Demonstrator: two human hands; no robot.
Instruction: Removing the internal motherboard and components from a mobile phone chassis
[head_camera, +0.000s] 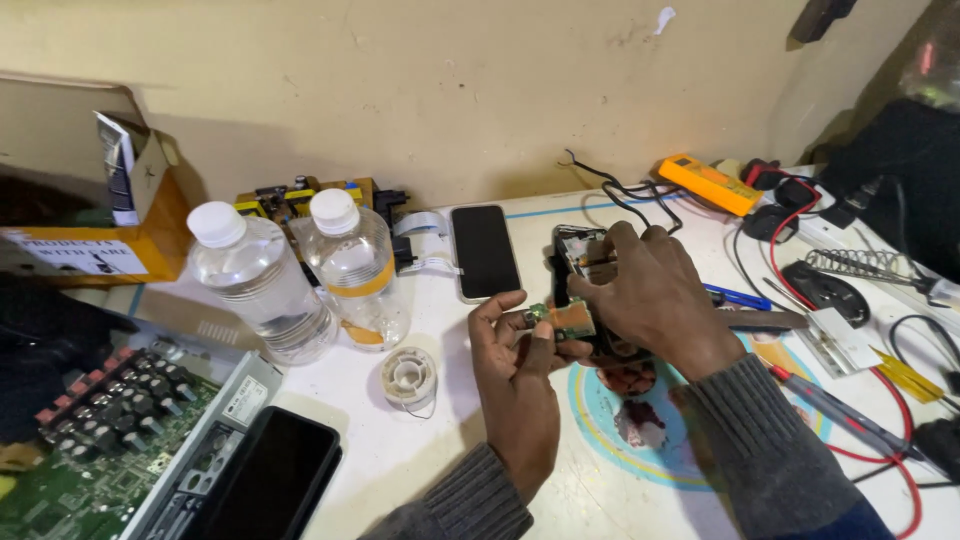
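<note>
Head view: left hand (512, 345) pinches a small green-and-tan circuit module (566, 320) between thumb and fingers. Right hand (650, 290), palm down, clamps the opened black phone (578, 250) on the white table (400, 440).

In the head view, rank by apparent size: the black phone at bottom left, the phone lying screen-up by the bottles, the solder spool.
1. Bottom-left black phone, though nearer the camera and partly cut off.
2. Screen-up phone.
3. Solder spool.
</note>
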